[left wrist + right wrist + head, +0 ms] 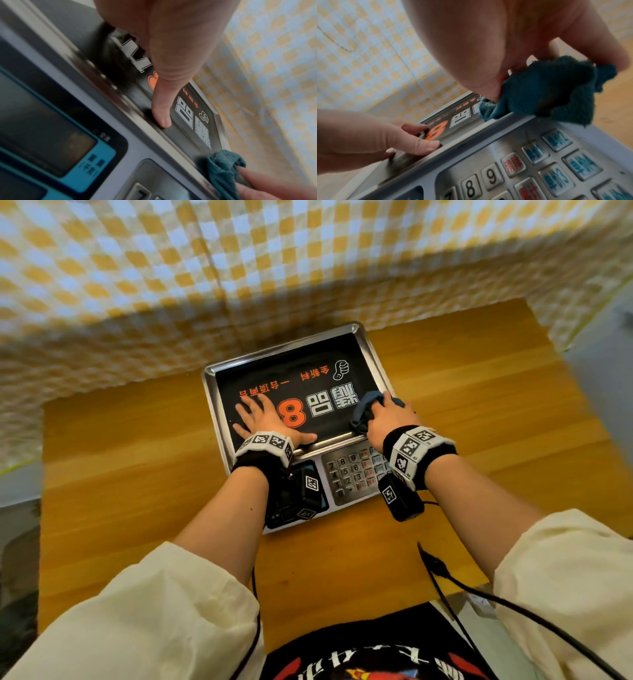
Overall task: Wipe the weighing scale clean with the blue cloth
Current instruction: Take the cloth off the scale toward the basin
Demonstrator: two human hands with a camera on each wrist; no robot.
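The weighing scale [209, 378] sits on the wooden table, its steel pan covered by a black sheet with white and orange print. My left hand [263, 419] lies flat on the pan's near left part, fingers spread and straight; its thumb [162, 116] presses by the pan's front rim. My right hand [385, 414] grips the bunched blue cloth [364, 412] at the pan's near right corner. The blue cloth [547, 93] hangs over the front rim there, above the keypad [530, 169]. The blue cloth [221, 171] also shows past the left thumb.
A yellow-and-white checked fabric [239, 261] hangs close behind the scale. The wooden table [130, 467] extends to both sides. The scale's display [51, 142] and keypad [352, 474] lie under my wrists. Black cables [479, 590] trail across the near right table edge.
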